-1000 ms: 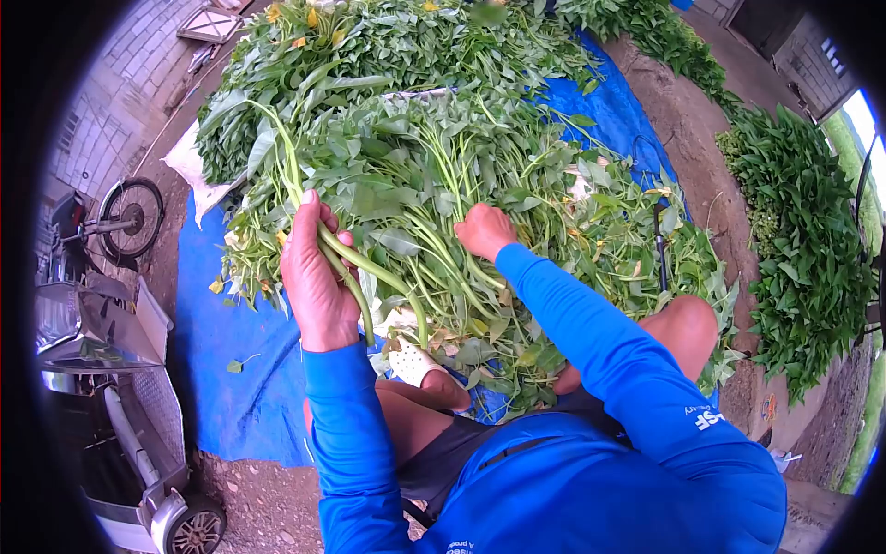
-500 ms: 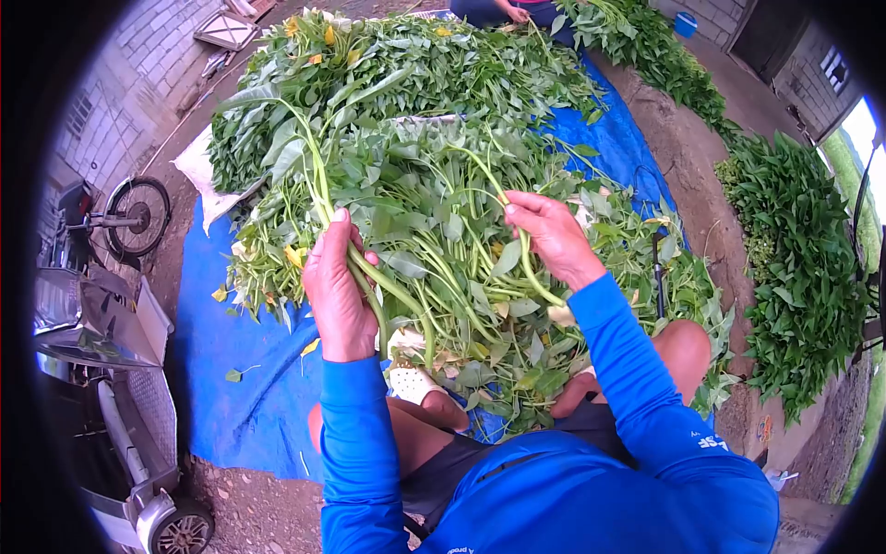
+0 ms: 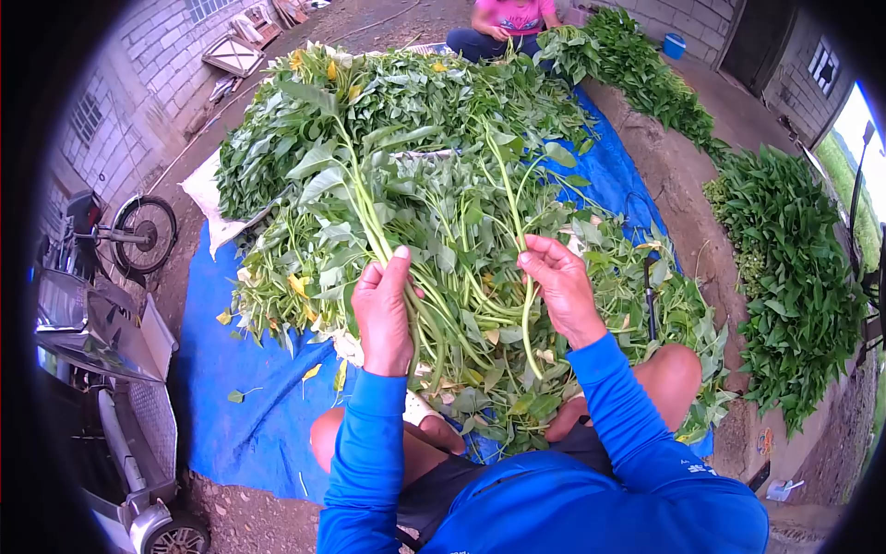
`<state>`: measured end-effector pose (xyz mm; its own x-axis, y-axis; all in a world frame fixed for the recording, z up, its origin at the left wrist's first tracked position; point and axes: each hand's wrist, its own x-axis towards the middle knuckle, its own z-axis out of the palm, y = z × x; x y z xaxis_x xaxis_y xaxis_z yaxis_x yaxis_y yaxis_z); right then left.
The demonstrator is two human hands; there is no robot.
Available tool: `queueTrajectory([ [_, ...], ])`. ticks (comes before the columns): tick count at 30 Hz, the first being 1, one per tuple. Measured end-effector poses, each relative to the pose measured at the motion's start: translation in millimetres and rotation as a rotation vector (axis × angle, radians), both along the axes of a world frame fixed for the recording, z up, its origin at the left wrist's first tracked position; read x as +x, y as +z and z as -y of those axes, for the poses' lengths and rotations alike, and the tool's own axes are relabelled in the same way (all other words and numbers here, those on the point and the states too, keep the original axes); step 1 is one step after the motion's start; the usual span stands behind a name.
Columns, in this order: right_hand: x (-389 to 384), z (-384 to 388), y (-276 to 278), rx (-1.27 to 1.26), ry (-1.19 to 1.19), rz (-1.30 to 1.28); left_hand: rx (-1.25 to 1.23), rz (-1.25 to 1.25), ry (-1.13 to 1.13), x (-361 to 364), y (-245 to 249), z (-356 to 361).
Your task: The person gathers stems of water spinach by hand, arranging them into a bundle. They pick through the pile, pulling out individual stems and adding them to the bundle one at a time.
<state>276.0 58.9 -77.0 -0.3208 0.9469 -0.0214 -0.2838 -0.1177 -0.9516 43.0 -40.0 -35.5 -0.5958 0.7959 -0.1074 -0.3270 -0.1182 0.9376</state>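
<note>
My left hand [image 3: 384, 314] is closed around a few long green stems of water spinach [image 3: 367, 210], their leafy tops pointing away from me and their thick ends hanging below my fist. Between the thumb and fingers of my right hand [image 3: 563, 294] is pinched a single water spinach stem [image 3: 509, 185]; its lower end curves down past the hand. Both hands are held apart above a loose heap of the same greens [image 3: 443, 231], which spreads in front of my legs.
A blue tarp [image 3: 249, 369] lies under the heap. Farther off is a thick leafy pile [image 3: 406, 92], with a person in a pink shirt [image 3: 515, 17] seated behind it. More bundles [image 3: 784, 277] line the ledge at right. A motorcycle wheel [image 3: 145, 234] stands at left.
The view has tilted up, showing more of the seated person. Both hands appear lower and slightly farther right. The stem in my right hand now stands more upright, with its leafy top farther up.
</note>
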Motion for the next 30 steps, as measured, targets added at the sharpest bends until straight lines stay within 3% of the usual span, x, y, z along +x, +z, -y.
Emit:
queueTrajectory([
  [5, -28.2, 45.4, 6.6, -0.049, 0.163, 0.038, -0.077, 0.169, -0.216, 55.8, -19.5, -3.3],
  [8, -31.4, 50.6, -9.1, -0.030, 0.196, 0.019, -0.020, 0.228, -0.267, 53.2, -44.8, -4.4],
  [10, -32.0, 48.4, -0.5, -0.088, 0.222, 0.004, -0.044, 0.348, -0.360, 50.3, -26.3, -7.1],
  [13, -32.5, 40.9, -10.9, 0.030, 0.340, 0.092, -0.093, 0.335, -0.427, 39.7, -27.6, -9.6],
  [16, -21.9, 43.1, 9.3, -0.096, 0.388, 0.152, -0.024, 0.149, -0.262, 33.4, -32.4, -10.9],
  [22, -1.7, 62.5, 1.1, 0.155, 0.536, 0.428, -0.010, -0.093, -0.098, 18.2, -32.6, -8.3],
  [24, 8.9, 74.6, 26.0, 0.229, 0.644, 0.612, 0.004, -0.137, 0.020, 6.9, -27.0, -9.7],
  [27, 23.3, 66.6, 20.4, 0.011, 0.905, 0.822, 0.055, -0.157, 0.055, -21.9, -5.1, -4.2],
  [28, 35.2, 61.1, -28.4, 0.494, 0.699, 0.760, 0.047, -0.162, 0.069, -30.0, 1.9, -0.4],
  [30, 16.4, 36.2, -39.1, 0.539, 0.375, 0.852, 0.025, -0.190, 0.105, -39.1, 15.7, 7.7],
])
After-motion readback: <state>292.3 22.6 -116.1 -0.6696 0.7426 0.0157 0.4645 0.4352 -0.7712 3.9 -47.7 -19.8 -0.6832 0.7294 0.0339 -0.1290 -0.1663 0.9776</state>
